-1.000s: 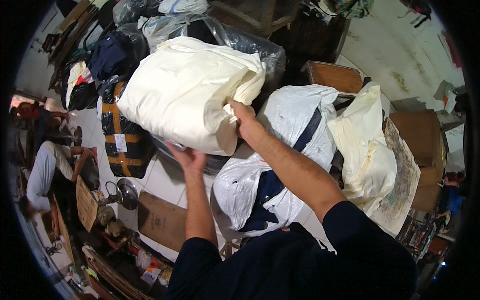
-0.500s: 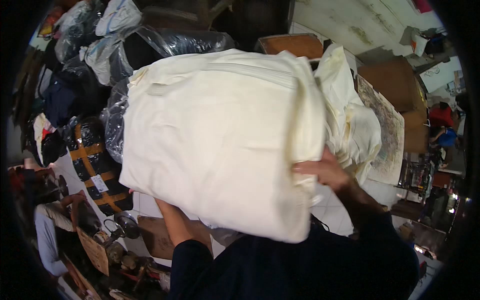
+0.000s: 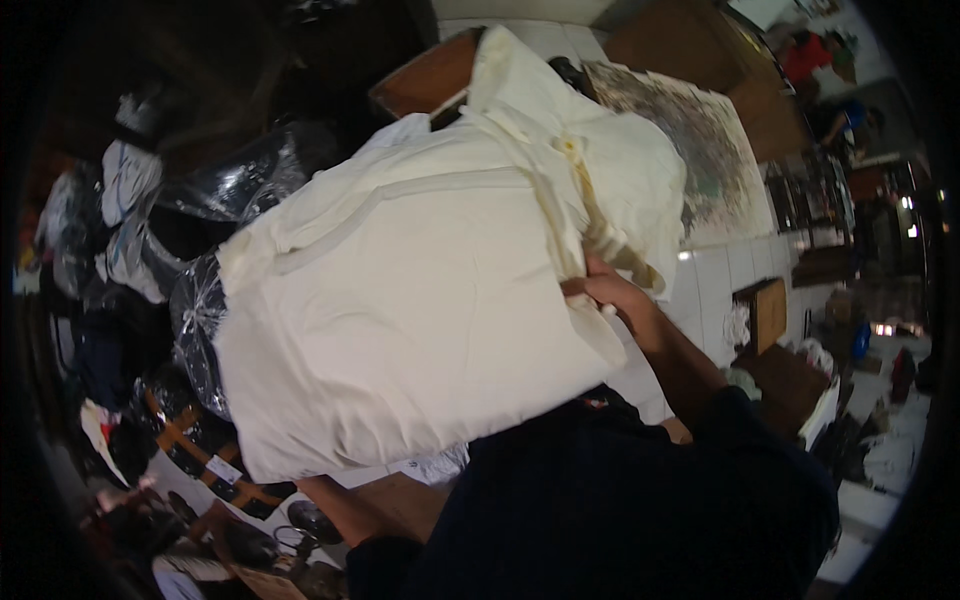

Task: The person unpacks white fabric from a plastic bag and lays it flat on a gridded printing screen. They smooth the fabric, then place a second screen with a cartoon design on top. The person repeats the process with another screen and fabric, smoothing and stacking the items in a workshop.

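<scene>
A large folded bundle of cream-white cloth (image 3: 400, 320) lies across my arms in front of my body. My right hand (image 3: 608, 285) is closed on its right edge, fingers tucked into the folds. From below, my left hand (image 3: 320, 490) reaches under the near left corner; its fingers are hidden beneath the cloth. Past my right hand, more loose cream cloth (image 3: 630, 170) spreads out, with a yellow-brown strip or stain (image 3: 590, 200) on it. Whether this loose part belongs to the same bundle I cannot tell.
On the left sit a black parcel bound with brown tape (image 3: 205, 455) and clear plastic bags (image 3: 235, 185). A brown box (image 3: 430, 75) and a stained board (image 3: 690, 150) lie beyond. Cardboard (image 3: 400, 505) lies below the bundle. Other people (image 3: 190, 570) are at the lower left and far right.
My view has swung right. The bundle's near left corner sits lower and its near right part higher. More of the loose cloth and its yellow-brown strip shows beyond my right hand, which still grips the edge.
</scene>
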Tool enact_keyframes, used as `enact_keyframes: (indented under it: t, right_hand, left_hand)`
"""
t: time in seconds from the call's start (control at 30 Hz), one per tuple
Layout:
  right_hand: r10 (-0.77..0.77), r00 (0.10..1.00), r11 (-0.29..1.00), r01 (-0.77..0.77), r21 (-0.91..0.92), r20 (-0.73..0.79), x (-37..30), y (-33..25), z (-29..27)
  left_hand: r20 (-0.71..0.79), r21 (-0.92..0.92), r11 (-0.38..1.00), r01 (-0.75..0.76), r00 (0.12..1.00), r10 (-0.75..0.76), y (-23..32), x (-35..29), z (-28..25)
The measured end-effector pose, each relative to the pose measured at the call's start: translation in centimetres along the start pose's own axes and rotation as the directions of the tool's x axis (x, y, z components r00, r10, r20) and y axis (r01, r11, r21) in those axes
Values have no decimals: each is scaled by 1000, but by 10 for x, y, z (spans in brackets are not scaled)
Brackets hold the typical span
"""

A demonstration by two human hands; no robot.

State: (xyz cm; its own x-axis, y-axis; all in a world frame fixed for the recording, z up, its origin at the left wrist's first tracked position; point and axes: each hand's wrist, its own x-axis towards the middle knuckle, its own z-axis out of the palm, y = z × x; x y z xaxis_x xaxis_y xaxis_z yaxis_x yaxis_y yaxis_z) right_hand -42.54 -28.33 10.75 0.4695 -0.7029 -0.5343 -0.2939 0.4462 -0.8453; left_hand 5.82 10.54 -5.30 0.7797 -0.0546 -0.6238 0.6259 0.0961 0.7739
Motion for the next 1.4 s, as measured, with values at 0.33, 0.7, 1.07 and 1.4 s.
enact_keyframes:
  t: [0.33, 0.7, 1.07, 1.4]
  right_hand:
    - [-89, 993, 995, 86, -42, -72, -23, 70, -31]
    - [284, 841, 904, -395, -164, -461, -178, 322, -204]
    - [634, 452, 622, 185, 761, -628, -449, 461, -352]
    - [-870, 15, -72, 985, 156, -493, -544, 75, -523]
  left_hand:
    - [-107, 416, 908, 56, 994, -12, 32, 19, -33]
    - [588, 176, 248, -953, 304, 750, 33, -253, 290]
    - [999, 0, 376, -927, -13, -30, -337, -606, 461]
    - [770, 396, -294, -870, 489, -410, -610, -688, 538]
